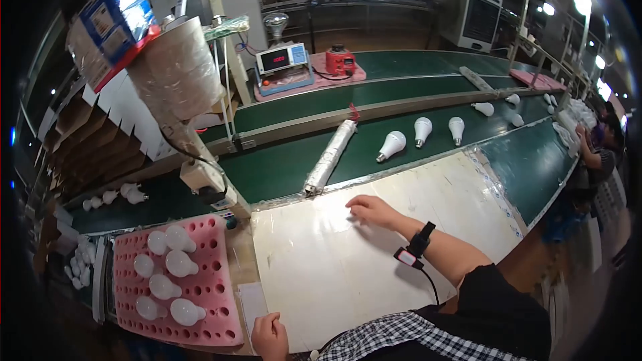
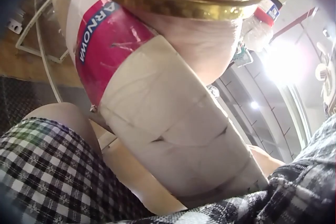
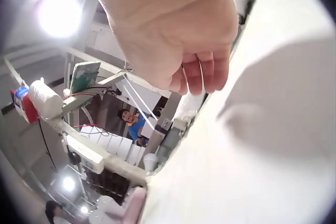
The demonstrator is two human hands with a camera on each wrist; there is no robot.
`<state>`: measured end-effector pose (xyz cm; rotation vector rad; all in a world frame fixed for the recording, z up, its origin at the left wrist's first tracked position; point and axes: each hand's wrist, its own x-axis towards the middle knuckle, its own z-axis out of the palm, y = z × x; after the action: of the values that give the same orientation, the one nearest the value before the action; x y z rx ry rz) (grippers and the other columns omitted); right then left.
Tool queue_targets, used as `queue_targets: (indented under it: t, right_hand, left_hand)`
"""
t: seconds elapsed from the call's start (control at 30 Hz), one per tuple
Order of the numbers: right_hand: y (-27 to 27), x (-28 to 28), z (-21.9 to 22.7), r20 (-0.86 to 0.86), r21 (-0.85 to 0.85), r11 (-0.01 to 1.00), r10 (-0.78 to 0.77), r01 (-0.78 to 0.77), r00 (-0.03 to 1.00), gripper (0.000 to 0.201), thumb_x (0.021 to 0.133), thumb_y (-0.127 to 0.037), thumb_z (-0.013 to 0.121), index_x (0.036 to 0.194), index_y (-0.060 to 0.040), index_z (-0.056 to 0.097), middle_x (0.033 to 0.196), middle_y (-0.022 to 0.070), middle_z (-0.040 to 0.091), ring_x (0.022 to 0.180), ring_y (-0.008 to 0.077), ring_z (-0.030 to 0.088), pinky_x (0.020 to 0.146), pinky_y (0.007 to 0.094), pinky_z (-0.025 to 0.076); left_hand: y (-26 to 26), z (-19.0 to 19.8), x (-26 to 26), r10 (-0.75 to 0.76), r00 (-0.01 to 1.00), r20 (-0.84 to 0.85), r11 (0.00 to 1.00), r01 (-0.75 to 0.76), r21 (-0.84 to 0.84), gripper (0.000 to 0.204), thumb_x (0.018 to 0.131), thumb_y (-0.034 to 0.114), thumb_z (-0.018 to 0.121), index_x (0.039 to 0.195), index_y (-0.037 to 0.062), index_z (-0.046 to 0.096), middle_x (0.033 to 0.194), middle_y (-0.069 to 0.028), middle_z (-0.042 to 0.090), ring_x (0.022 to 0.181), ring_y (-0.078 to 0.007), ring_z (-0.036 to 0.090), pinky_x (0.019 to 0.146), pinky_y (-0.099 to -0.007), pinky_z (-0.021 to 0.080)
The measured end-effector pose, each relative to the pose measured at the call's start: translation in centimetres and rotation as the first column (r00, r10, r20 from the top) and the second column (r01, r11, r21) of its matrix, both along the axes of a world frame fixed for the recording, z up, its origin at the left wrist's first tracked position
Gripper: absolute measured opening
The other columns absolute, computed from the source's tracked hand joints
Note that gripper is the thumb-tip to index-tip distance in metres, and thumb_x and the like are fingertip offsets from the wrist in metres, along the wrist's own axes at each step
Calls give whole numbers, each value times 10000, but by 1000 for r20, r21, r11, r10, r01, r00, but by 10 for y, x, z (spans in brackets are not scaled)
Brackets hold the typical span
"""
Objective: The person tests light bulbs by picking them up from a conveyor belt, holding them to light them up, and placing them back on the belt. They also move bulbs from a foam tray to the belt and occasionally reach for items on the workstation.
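My right hand [image 1: 374, 211] hovers low over the white board [image 1: 334, 281], fingers loosely bent and nothing between them; in the right wrist view its fingertips [image 3: 194, 83] show bare, and a shadow falls on the board. At the board's near left corner rests my left hand [image 1: 270, 337], fingers loosely curled with no object showing in them. Left of it lies a pink foam tray [image 1: 224, 254] with several white bulbs [image 1: 180, 264] on it. On the green belt beyond the board stand or lie more bulbs [image 1: 422, 132], plus a plastic-wrapped bar [image 1: 332, 154] set across.
A post [image 1: 214, 184] rises between tray and belt. Behind the belt are a meter with a red display [image 1: 281, 59] and a red device [image 1: 340, 61]. More bulbs [image 1: 134, 192] sit at far left. Another person [image 1: 602, 144] works at far right.
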<state>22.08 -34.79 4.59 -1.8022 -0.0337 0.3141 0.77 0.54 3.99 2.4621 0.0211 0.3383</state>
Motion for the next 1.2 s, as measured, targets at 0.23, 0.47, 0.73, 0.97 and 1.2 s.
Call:
queue_targets:
  t: [0.23,0.47,0.73,0.97,1.2]
  right_hand:
    - [-99,108,12,601,-799,381,525,465,603,158,757,-79,610,912,-79,642,954,82,608,1048,264,560,865,402,446]
    - [-118,131,-10,355,-905,-89,379,416,855,210,849,-132,591,1052,-111,637,1163,86,576,1328,276,398,991,569,364]
    - [-99,93,11,11,494,811,-365,312,931,324,999,-340,471,1186,-82,527,990,102,624,976,265,626,868,413,508]
    - [7,-35,-4,-331,814,512,20,275,943,445,951,-208,517,1369,-122,389,1132,148,595,1059,332,619,897,481,532]
    - [23,-56,-31,-314,858,449,70,251,947,530,930,-226,569,1364,-25,342,1003,113,617,976,240,630,868,384,540]
  left_hand:
    - [2,-5,2,-2,999,34,1000,2,1,179,859,109,563,1001,99,670,943,-124,643,856,-327,620,746,-398,504]
    - [1,0,0,76,997,-30,997,-77,-30,171,848,89,579,986,98,678,929,-113,652,845,-321,621,728,-388,508]
    - [8,-13,4,65,995,78,998,-66,12,134,777,74,625,885,132,680,793,-58,635,706,-263,628,603,-364,506]
    - [4,-22,6,0,999,50,1000,-1,10,142,799,-10,567,884,48,665,795,-101,604,640,-247,584,574,-340,460]
    - [2,-23,9,5,996,88,1000,-5,-7,149,814,-20,542,898,22,658,784,-102,584,636,-228,547,565,-315,435]
